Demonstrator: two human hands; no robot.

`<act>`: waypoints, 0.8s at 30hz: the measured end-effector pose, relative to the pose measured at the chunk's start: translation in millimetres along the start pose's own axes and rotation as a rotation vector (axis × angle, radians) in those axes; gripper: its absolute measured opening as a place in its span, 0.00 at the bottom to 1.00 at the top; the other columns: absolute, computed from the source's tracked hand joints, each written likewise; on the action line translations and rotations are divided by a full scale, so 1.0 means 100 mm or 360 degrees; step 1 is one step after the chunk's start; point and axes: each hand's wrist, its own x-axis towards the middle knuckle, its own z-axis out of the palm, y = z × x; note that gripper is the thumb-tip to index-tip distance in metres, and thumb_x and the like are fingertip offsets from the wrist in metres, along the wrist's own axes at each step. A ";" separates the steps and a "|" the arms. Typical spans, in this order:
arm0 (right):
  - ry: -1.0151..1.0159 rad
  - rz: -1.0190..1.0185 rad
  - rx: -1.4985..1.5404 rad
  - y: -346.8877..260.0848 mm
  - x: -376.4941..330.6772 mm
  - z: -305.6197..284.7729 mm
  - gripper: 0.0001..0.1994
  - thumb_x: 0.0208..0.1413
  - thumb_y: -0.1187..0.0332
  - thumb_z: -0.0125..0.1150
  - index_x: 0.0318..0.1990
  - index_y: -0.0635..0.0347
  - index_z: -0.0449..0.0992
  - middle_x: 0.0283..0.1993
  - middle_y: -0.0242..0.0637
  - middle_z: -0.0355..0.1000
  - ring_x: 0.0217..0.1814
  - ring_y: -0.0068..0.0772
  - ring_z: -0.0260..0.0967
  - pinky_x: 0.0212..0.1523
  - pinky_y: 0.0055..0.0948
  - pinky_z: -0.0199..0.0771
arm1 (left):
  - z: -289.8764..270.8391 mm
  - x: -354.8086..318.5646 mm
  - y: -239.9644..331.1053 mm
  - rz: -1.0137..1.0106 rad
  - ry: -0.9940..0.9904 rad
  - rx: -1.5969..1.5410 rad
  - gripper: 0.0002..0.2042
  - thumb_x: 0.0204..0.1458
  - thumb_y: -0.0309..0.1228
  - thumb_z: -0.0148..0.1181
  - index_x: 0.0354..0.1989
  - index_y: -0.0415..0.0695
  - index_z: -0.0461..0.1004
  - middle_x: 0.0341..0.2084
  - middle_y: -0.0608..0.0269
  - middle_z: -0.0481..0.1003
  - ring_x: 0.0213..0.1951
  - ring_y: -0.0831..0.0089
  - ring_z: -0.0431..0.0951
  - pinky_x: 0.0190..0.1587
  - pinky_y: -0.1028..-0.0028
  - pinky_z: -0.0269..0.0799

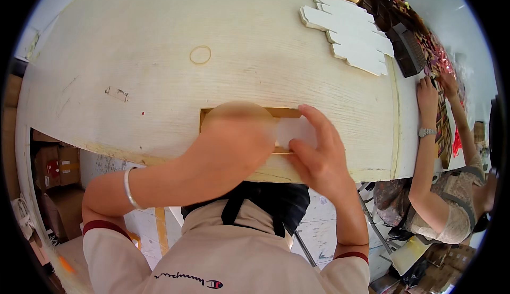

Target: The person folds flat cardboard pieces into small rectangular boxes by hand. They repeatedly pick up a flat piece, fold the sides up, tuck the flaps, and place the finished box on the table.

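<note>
In front of me on the table lies a shallow, narrow box with brown-gold side walls. A pale surface shows inside its right part. My right hand grips the right end, its index finger at the far wall and the thumb at the near wall. Across the left and middle of the box reaches my left hand. It is smeared, its fingers cannot be made out, and it hides much of the box. Whether it holds anything does not show.
A stack of flat white cardboard box blanks lies at the far right of the pale wooden table. A rubber band rests beyond the box. At right, another person's hands work beside a dark brown tray and red wrapped items.
</note>
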 end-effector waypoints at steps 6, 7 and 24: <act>-0.0108 -0.0014 0.0286 -0.14 -0.20 -0.15 0.19 0.40 0.73 0.67 0.45 0.62 0.78 0.61 0.57 0.59 0.59 0.57 0.64 0.56 0.45 0.67 | 0.04 0.02 -0.07 0.0251 0.0316 0.0376 0.09 0.40 0.29 0.61 0.32 0.45 0.74 0.38 0.61 0.71 0.41 0.65 0.72 0.41 0.67 0.69; -0.0080 -0.0004 0.0214 -0.08 -0.24 -0.17 0.21 0.39 0.74 0.66 0.46 0.61 0.78 0.61 0.57 0.59 0.59 0.56 0.64 0.55 0.44 0.68 | 0.06 0.01 -0.06 0.0268 0.0427 0.0471 0.10 0.40 0.29 0.61 0.33 0.45 0.74 0.39 0.61 0.71 0.41 0.65 0.72 0.40 0.67 0.69; -0.0427 -0.0425 0.0117 0.09 0.30 0.13 0.17 0.40 0.71 0.70 0.41 0.59 0.75 0.41 0.40 0.66 0.38 0.40 0.68 0.41 0.35 0.69 | 0.23 -0.30 -0.59 0.0336 0.0475 -0.0421 0.14 0.33 0.29 0.71 0.29 0.43 0.74 0.38 0.65 0.74 0.32 0.66 0.71 0.33 0.70 0.70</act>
